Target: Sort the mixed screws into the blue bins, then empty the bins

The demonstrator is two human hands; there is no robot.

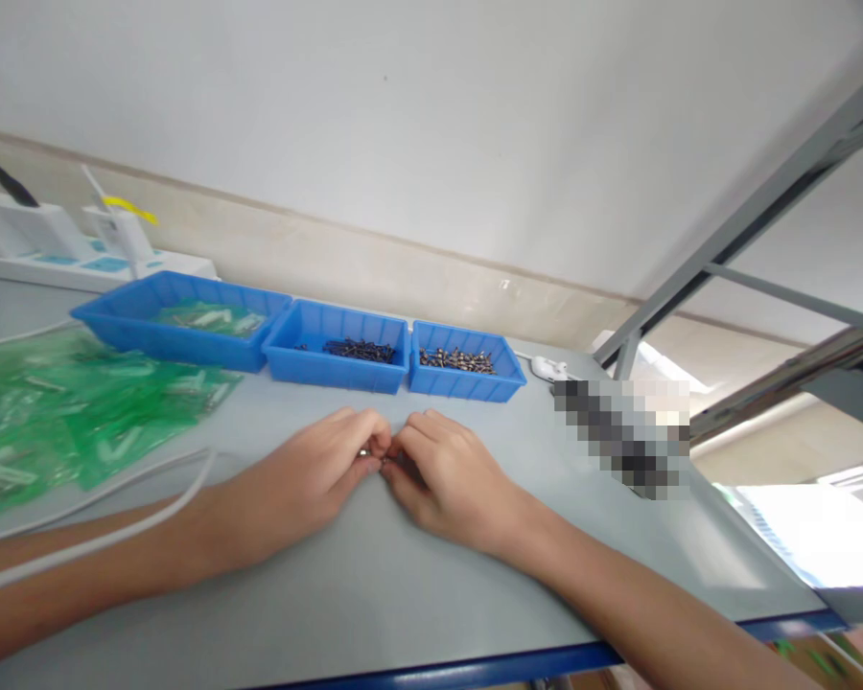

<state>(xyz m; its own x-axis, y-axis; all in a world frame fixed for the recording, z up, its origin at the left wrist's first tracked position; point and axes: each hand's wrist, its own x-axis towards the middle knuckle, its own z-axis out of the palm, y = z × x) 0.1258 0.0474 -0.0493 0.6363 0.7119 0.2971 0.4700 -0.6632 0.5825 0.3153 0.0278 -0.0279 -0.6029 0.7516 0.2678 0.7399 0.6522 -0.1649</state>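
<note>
My left hand (pixel 331 463) and my right hand (pixel 450 470) meet over the table, fingertips almost touching. A small shiny metal piece (pixel 363 452) shows at the left fingertips, pinched between thumb and finger. The right hand's thumb and fingers are also closed at the same spot; most of what they grip is hidden. Beyond the hands stand three blue bins. Dark screws (pixel 363 351) lie in the middle bin (pixel 338 374), small brass-and-dark metal parts (pixel 456 360) in the right bin (pixel 467 385), and green packets (pixel 212 316) in the left bin (pixel 176 340).
Green plastic packets (pixel 107 412) are heaped at the left. A white cable (pixel 179 503) crosses my left forearm. A power strip (pixel 58 268) with plugs lies back left. White earphones (pixel 548 368) and a blurred-out object (pixel 611 436) are at the right, near a metal frame (pixel 748 196).
</note>
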